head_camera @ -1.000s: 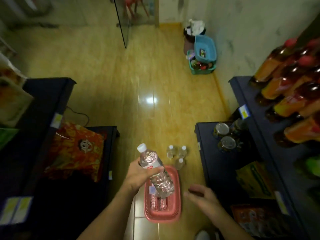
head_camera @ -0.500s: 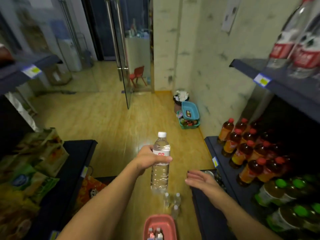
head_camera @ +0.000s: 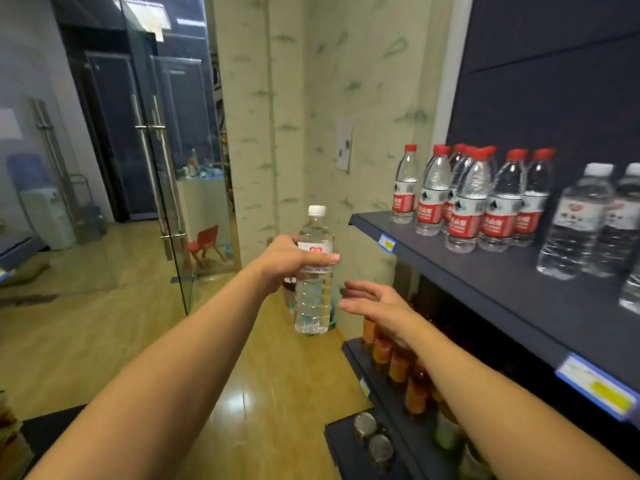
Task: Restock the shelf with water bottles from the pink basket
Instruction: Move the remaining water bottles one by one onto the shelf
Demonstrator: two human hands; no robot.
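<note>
My left hand [head_camera: 287, 259] grips a clear water bottle [head_camera: 313, 292] with a white cap around its label, holding it upright in the aisle, left of the dark shelf [head_camera: 485, 282]. My right hand [head_camera: 374, 301] is open, fingers spread, just right of the bottle's lower half and not touching it. On the shelf stand several red-capped water bottles [head_camera: 464, 202] and, further right, white-capped bottles [head_camera: 575, 220] like the one I hold. The pink basket is out of view.
Lower shelves on the right carry orange drink bottles [head_camera: 391, 355] and jars [head_camera: 370, 434]. A glass door [head_camera: 162, 174] stands on the left over a wooden floor [head_camera: 104, 334]. A papered wall [head_camera: 325, 98] lies straight ahead, with a red chair [head_camera: 204, 242] behind the glass.
My view has tilted up from the floor and basket to the upper shelf. My left hand has raised the bottle upright to shelf height, and my right hand has risen beside it.
</note>
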